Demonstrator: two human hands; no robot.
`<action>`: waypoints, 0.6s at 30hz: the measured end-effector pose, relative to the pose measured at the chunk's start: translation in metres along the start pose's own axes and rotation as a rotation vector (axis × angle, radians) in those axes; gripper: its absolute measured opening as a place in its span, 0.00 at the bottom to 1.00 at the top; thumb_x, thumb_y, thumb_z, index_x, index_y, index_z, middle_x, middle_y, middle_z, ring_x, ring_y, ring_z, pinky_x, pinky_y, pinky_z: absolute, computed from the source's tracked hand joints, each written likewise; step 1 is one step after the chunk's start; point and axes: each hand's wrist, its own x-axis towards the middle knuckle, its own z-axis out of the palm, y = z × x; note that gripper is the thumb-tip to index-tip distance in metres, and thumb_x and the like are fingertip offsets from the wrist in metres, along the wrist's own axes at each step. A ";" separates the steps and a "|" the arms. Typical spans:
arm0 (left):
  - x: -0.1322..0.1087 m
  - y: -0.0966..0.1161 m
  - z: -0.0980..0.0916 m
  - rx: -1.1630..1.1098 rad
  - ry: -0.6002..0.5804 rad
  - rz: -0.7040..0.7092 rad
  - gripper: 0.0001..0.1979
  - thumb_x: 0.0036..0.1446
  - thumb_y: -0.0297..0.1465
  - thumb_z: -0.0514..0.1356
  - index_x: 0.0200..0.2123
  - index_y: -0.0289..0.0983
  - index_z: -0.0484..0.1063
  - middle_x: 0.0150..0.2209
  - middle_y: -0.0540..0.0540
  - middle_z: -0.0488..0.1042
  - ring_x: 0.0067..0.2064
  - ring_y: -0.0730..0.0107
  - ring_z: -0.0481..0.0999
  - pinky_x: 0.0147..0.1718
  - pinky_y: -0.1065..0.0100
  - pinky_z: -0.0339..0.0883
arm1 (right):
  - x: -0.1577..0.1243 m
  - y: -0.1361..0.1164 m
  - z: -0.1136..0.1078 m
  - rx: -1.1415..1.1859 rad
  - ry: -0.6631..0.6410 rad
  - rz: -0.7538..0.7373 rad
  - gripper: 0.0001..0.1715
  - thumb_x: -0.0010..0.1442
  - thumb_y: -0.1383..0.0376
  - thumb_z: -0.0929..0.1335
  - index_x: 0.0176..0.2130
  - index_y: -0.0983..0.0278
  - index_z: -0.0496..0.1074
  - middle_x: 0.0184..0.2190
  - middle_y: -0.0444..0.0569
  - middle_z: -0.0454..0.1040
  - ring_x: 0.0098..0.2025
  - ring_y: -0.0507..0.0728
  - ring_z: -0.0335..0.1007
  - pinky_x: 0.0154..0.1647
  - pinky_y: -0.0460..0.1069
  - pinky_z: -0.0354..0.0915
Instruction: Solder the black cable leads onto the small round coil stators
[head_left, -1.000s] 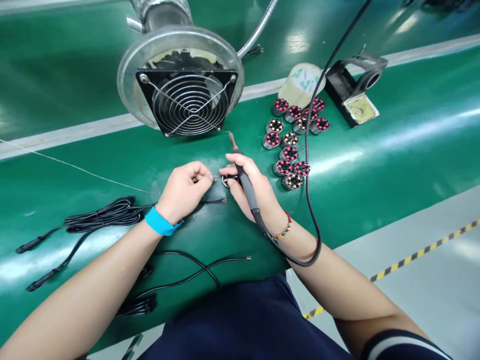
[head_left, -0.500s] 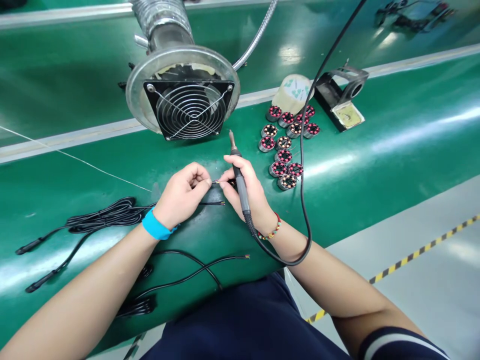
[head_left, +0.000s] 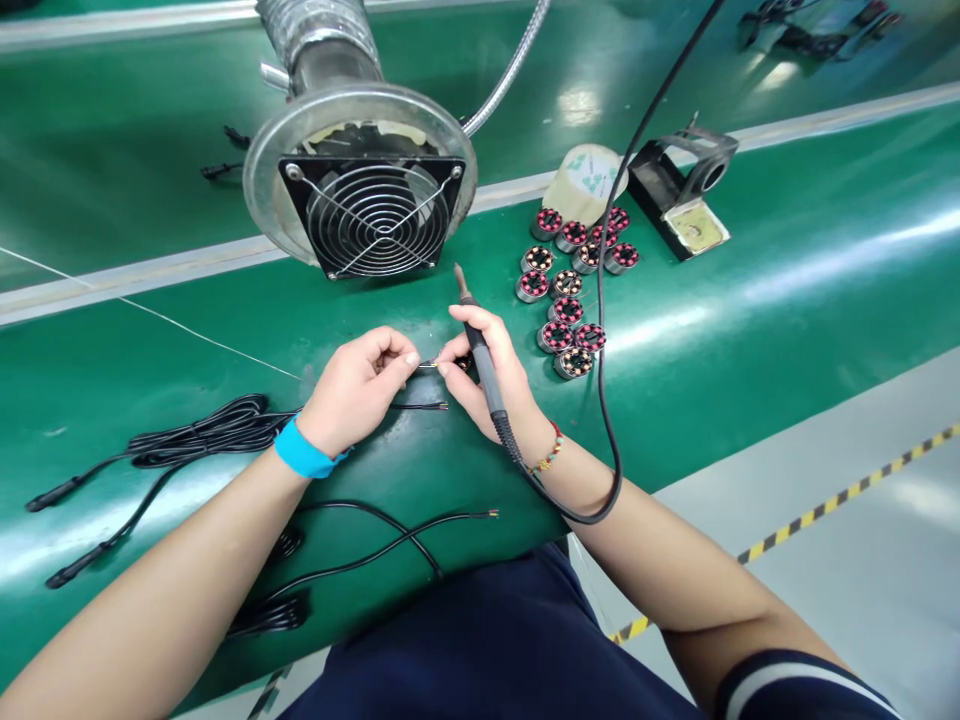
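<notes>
My left hand (head_left: 358, 388) is closed in a pinch on the stripped end of a thin black cable (head_left: 420, 406) on the green bench. My right hand (head_left: 491, 375) grips a soldering iron (head_left: 475, 335) whose tip points up and away, while its fingertips meet the left hand's fingertips at the wire ends. A small round motor stator (head_left: 463, 362) lies mostly hidden under my right fingers. The iron's black cord (head_left: 604, 330) loops round my right wrist.
A fume extractor fan (head_left: 373, 212) stands just behind my hands. Several red and copper wound stators (head_left: 568, 290) lie to the right, near a tape roll (head_left: 587, 180) and a soldering iron stand (head_left: 679, 192). Coiled black cables (head_left: 202, 430) lie to the left.
My hands have drawn together, fingertips now meeting at the wire ends. The stator is more covered by my right fingers. The view shifted slightly.
</notes>
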 end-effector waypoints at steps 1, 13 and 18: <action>0.000 0.000 0.000 0.007 -0.002 0.001 0.07 0.54 0.33 0.57 0.27 0.36 0.69 0.22 0.53 0.67 0.24 0.75 0.64 0.25 0.71 0.58 | 0.000 0.000 0.000 0.001 -0.002 0.001 0.26 0.58 0.70 0.65 0.54 0.57 0.58 0.32 0.40 0.73 0.37 0.52 0.72 0.45 0.53 0.68; -0.001 -0.003 -0.002 -0.010 -0.019 -0.008 0.04 0.52 0.31 0.59 0.28 0.36 0.71 0.25 0.52 0.72 0.27 0.74 0.68 0.28 0.71 0.62 | 0.001 0.001 -0.001 0.041 -0.018 -0.006 0.26 0.58 0.70 0.65 0.54 0.57 0.58 0.31 0.40 0.73 0.36 0.52 0.71 0.44 0.52 0.69; -0.001 -0.001 -0.005 -0.035 -0.064 -0.047 0.05 0.52 0.32 0.58 0.28 0.37 0.70 0.24 0.52 0.71 0.26 0.74 0.69 0.28 0.71 0.64 | 0.001 0.002 -0.002 0.059 -0.018 -0.007 0.25 0.58 0.71 0.65 0.54 0.57 0.58 0.31 0.40 0.73 0.35 0.52 0.71 0.45 0.52 0.68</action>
